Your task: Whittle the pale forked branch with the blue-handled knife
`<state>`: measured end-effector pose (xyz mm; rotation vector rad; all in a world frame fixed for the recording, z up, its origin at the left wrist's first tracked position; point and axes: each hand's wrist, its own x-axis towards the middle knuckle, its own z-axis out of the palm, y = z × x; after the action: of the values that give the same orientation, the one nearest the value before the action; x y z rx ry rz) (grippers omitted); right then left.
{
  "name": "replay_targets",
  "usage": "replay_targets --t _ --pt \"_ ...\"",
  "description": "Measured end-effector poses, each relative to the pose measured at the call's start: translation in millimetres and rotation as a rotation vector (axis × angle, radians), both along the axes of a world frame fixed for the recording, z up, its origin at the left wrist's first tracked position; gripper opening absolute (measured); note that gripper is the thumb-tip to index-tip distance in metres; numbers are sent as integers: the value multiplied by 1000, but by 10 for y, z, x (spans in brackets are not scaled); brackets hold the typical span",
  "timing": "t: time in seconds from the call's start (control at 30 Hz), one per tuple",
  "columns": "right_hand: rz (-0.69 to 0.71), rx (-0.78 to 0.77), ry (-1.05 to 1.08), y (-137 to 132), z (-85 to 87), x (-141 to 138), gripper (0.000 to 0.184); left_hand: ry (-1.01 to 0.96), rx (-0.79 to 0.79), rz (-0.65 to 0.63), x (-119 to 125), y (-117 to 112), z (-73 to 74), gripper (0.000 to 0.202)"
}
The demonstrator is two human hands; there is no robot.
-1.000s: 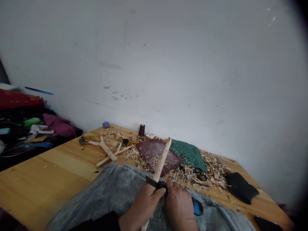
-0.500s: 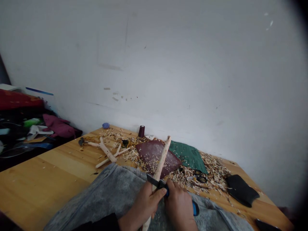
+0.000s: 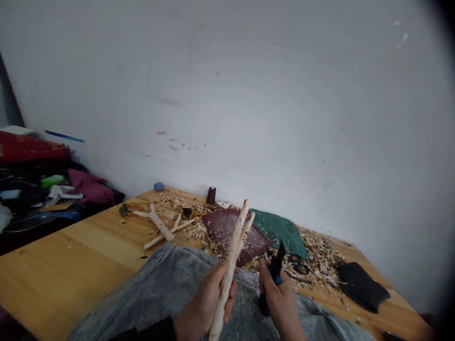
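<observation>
Over one grey cloth (image 3: 167, 284), the left hand (image 3: 212, 294) closes round one pale, two-pronged wooden stick (image 3: 233, 253), its long axis slanting away rightward, prongs foremost, while the right hand (image 3: 282, 300) grips one dark-bladed, blue-and-black knife (image 3: 280, 257) pointing up.

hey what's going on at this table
A person's left hand grips a pale forked stick, and the right hand holds a knife, its blade pointing up, clear of the stick. Grey cloth lies below the hands. Wood shavings litter the table around a maroon sheet and a green sheet; more forked sticks lie to the left.
</observation>
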<state>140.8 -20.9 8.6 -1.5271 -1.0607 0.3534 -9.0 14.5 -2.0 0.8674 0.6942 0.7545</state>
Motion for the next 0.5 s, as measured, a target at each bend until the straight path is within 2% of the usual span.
replay_targets --t 0.1,0.3,0.5 --pt "124 -47 31 -9 15 -7 57 -52 -55 6 -6 1 20 37" --pt "135 -51 118 19 14 -24 56 -87 -77 45 -3 40 0 37" --pt "151 -6 21 35 7 -41 53 -164 -193 98 -15 82 41 19"
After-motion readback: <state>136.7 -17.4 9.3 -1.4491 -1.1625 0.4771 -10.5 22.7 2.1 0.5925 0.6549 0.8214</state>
